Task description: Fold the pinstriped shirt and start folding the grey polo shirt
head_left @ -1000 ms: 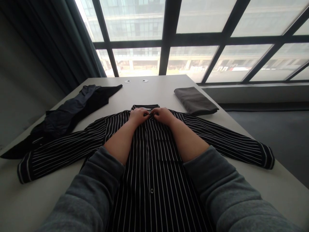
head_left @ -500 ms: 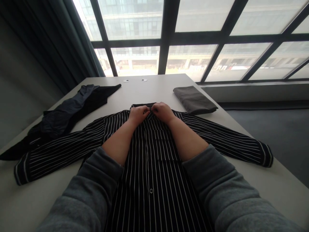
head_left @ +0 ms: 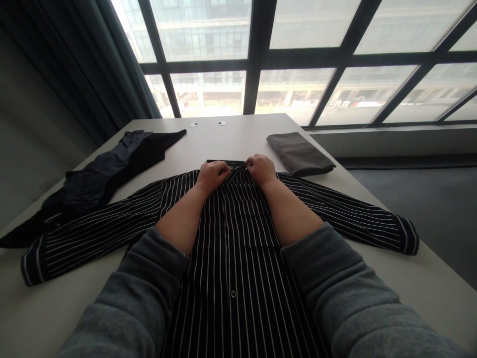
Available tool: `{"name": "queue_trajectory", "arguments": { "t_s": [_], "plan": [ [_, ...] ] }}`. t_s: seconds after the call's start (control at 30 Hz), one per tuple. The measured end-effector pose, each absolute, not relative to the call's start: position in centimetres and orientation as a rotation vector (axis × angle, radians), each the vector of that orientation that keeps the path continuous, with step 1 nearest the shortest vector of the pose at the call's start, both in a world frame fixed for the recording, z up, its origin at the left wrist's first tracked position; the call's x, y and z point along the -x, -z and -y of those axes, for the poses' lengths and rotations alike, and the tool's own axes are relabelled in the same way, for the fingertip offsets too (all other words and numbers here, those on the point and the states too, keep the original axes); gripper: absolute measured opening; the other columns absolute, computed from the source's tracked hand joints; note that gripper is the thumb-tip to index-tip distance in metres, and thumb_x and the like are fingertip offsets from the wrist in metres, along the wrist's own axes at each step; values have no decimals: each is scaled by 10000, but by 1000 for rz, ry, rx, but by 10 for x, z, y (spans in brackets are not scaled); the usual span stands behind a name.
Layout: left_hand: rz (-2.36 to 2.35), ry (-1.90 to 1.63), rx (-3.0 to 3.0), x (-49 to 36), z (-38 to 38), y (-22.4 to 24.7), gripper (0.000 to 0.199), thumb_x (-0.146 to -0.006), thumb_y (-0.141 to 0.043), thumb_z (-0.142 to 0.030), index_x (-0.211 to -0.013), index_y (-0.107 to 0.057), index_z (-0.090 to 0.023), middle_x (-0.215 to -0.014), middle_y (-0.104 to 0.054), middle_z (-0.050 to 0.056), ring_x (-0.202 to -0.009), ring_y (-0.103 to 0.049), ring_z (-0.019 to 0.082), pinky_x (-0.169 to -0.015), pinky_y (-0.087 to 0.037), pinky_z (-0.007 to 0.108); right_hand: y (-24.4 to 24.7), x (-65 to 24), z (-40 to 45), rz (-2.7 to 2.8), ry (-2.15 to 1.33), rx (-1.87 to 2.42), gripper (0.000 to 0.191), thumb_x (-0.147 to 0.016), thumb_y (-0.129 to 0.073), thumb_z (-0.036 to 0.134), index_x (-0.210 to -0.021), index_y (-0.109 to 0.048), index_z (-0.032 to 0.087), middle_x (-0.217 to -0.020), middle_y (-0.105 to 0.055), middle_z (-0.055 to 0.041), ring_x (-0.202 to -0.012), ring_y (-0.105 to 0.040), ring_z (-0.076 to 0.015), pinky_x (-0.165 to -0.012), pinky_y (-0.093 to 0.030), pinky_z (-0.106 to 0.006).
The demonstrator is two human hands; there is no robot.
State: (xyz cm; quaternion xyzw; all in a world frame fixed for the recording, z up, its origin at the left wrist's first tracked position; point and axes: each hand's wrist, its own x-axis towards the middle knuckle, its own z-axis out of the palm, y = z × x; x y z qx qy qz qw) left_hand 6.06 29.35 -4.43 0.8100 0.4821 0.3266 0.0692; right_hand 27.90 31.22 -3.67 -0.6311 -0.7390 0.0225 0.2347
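Observation:
A black shirt (head_left: pixel 238 268) with thin white stripes lies face up on the white table, both sleeves spread outward. Its collar is at the far end, and a round button shows low on the front. My left hand (head_left: pixel 213 176) pinches the left side of the collar. On the other side, my right hand (head_left: pixel 261 168) has its fingers closed on the collar's right edge, which it lifts slightly. A short gap with the neckline showing separates the two hands. The fingertips are partly hidden by the fabric and knuckles.
A rumpled dark garment (head_left: pixel 108 169) lies on the left side of the white table (head_left: pixel 238 136), touching the striped left sleeve. At the right edge rests a folded grey-brown cloth (head_left: pixel 301 153). A dark curtain (head_left: pixel 74 59) and tall windows stand behind the table.
My hands have moved apart: the right hand shifted right and slightly up with the collar edge, the left slightly left. More of the neckline shows between them.

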Motion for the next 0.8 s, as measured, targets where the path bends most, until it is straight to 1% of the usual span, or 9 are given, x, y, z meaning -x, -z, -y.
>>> {"name": "queue_trajectory", "arguments": {
  "t_s": [0.13,0.27,0.33,0.43,0.5,0.57,0.63,0.7,0.8],
  "plan": [
    [-1448,-985,-2426,-59,-295,44,76,-925,-676,-259,-885,-735,-233,-1003,-798,28,-972,-713,222,-931,-512,363,33,-278,-309,2006,-56,1738,279,-996,-586,272,-1131,-825,221,-1150,-700,-69,-1012,-626,-177,-937,-478,-275],
    [-1485,-993,-2421,-58,-296,46,64,-916,-682,-247,-878,-728,-224,-977,-792,30,-932,-707,220,-902,-512,361,34,-280,-311,1995,-60,1701,275,-994,-588,259,-1114,-827,195,-1130,-693,-71,-981,-633,-163,-913,-485,-258],
    [-1483,-997,-2429,-59,-296,46,56,-914,-685,-239,-882,-729,-227,-979,-790,26,-927,-705,218,-908,-508,362,37,-279,-313,2045,-74,1629,269,-969,-625,235,-1148,-823,200,-1139,-679,-72,-992,-628,-160,-949,-492,-261],
    [-1455,-997,-2452,-59,-296,47,53,-915,-694,-243,-884,-735,-232,-949,-783,18,-917,-704,214,-916,-504,361,42,-276,-315,2253,-71,1423,328,-927,-718,255,-1242,-802,279,-1170,-660,-60,-1082,-606,-182,-1055,-476,-294],
    [-1439,-991,-2470,-59,-296,47,53,-915,-703,-247,-878,-738,-232,-921,-776,14,-909,-704,212,-914,-503,358,44,-272,-316,2371,-54,1321,285,-946,-719,301,-1215,-815,311,-1141,-667,-55,-1094,-599,-194,-1075,-465,-316],
    [-1434,-993,-2471,-59,-296,47,44,-912,-712,-246,-880,-741,-234,-929,-778,12,-916,-706,211,-914,-504,355,43,-271,-316,2405,-38,1301,225,-982,-680,328,-1133,-843,289,-1085,-685,-58,-1057,-607,-193,-1047,-468,-313],
    [-1460,-993,-2447,-58,-297,47,27,-905,-722,-244,-895,-747,-238,-947,-783,11,-925,-709,213,-913,-506,355,40,-272,-316,2370,-24,1336,219,-986,-672,326,-1083,-853,251,-1051,-702,-63,-1032,-620,-189,-1011,-471,-298],
    [-1529,-978,-2406,-56,-298,47,26,-901,-736,-261,-901,-752,-241,-941,-785,13,-912,-708,218,-904,-510,362,37,-276,-315,2308,-14,1404,210,-974,-673,287,-1066,-851,223,-1046,-719,-61,-1030,-638,-185,-993,-471,-287],
    [-1638,-961,-2348,-54,-299,46,78,-890,-769,-307,-875,-752,-231,-899,-780,22,-865,-702,225,-884,-513,376,34,-281,-314,2235,-12,1505,220,-966,-656,242,-1084,-839,210,-1077,-736,-53,-1047,-661,-186,-1006,-472,-291]
  ]
}}
